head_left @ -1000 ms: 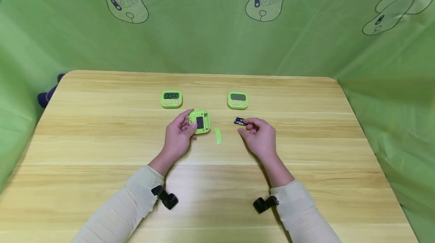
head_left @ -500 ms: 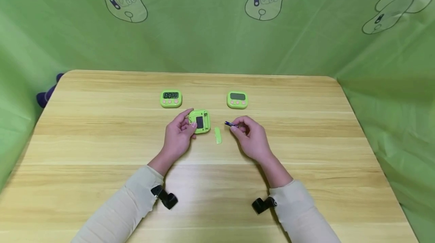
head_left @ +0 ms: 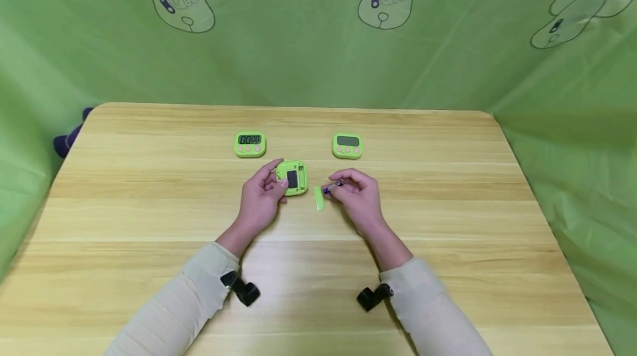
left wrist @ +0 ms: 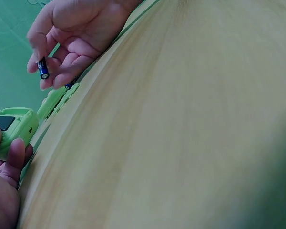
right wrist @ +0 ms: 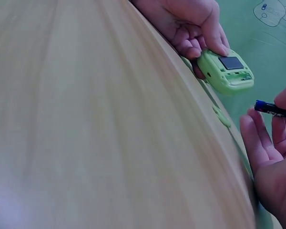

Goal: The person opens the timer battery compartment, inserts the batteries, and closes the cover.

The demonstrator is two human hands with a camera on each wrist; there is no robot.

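My left hand point(head_left: 260, 197) grips a green kitchen timer point(head_left: 301, 190), its back facing up with the battery slot uncovered and the thumb on a dark square. To its right, my right hand point(head_left: 360, 201) pinches a small dark-blue battery point(right wrist: 271, 109) between thumb and fingers. In the left wrist view that battery point(left wrist: 43, 69) points down from the fingertips, and a second dark-blue end point(left wrist: 68, 86) shows just below the fingers. A narrow green battery cover point(head_left: 319, 198) lies on the table between the hands, close by the right fingertips.
Two more green timers lie face up farther back on the wooden table point(head_left: 318, 300). The left timer point(head_left: 250, 145) displays digits, while the right timer point(head_left: 347, 146) has a blank screen. Green cloth point(head_left: 298, 63) hangs behind the table and along its sides.
My right hand has moved left toward the timer and cover, and the battery in its fingers has turned. The left hand and its timer have stayed almost still.
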